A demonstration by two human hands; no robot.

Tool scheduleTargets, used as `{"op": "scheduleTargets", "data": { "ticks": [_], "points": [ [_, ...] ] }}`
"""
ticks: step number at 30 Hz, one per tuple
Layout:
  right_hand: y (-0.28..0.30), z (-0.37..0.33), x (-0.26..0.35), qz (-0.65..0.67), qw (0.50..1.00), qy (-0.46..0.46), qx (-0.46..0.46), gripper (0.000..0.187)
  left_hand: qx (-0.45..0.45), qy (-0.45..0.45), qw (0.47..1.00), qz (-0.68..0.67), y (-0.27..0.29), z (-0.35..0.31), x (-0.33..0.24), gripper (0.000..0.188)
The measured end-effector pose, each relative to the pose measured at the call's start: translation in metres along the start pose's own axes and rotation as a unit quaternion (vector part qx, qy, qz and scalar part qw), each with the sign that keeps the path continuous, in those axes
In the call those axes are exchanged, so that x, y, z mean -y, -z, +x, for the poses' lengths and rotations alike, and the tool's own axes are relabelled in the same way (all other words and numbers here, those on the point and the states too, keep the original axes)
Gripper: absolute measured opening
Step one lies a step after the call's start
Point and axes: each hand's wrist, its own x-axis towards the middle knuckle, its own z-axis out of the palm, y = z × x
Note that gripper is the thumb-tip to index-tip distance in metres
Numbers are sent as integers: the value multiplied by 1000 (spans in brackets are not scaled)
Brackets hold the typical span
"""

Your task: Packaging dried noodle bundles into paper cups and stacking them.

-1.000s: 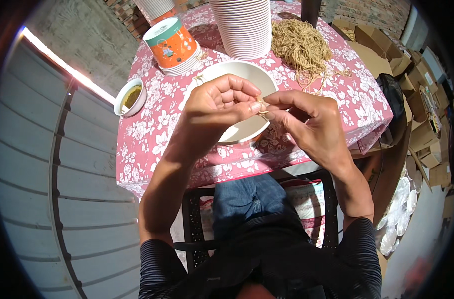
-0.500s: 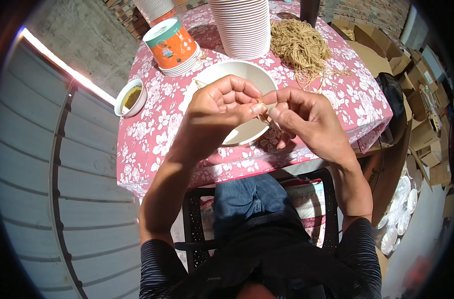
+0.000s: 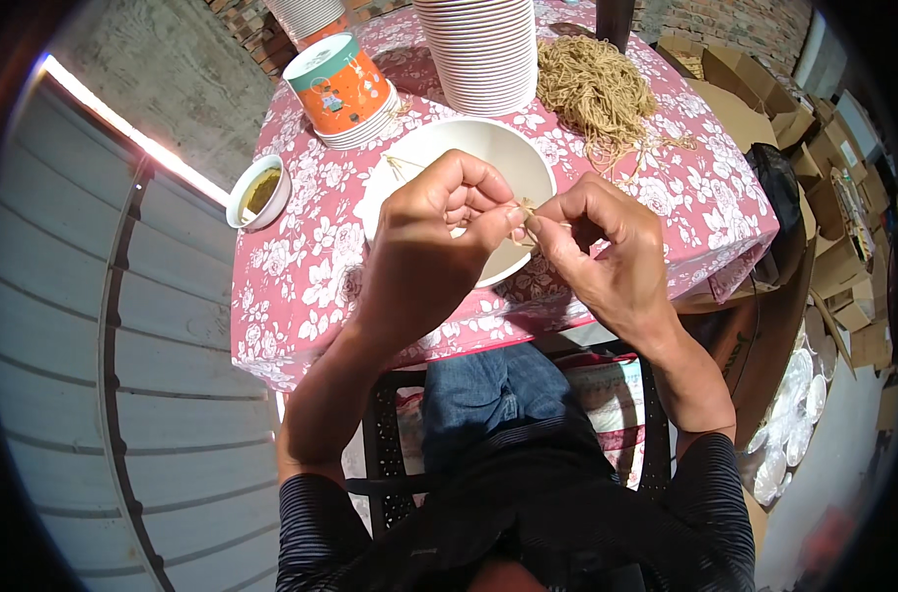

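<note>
My left hand (image 3: 431, 242) and my right hand (image 3: 602, 247) meet fingertip to fingertip above a white bowl (image 3: 439, 158). Both pinch a thin tan rubber band (image 3: 524, 210) between thumb and fingers. The bowl rests on a table covered with a pink floral cloth (image 3: 311, 276). A pile of tan rubber bands (image 3: 597, 89) lies on the cloth at the far right of the bowl. A few loose bands lie by the bowl's left rim.
A tall stack of white bowls (image 3: 483, 49) stands behind the bowl. An orange patterned paper cup (image 3: 338, 84) sits on a short stack at the back left. A small white cup (image 3: 259, 192) sits near the table's left edge. Cardboard boxes (image 3: 843, 197) crowd the right side.
Both hands have stayed over the bowl, with the fingers shifting slightly as they work the band between them.
</note>
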Motion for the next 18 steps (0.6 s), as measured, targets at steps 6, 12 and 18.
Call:
{"op": "scheduleTargets", "data": {
  "ticks": [6,12,18],
  "points": [
    [-5,-3,-5,-36,994,102,-18,10,-41,-30,995,91,-7,-5,0,11],
    [-4,-1,-6,1,998,70,5,10,-63,-171,959,216,-5,-7,4,12],
    [-2,-1,-8,38,999,21,24,5,-4,-260,929,263,1,-6,4,14]
  ]
}}
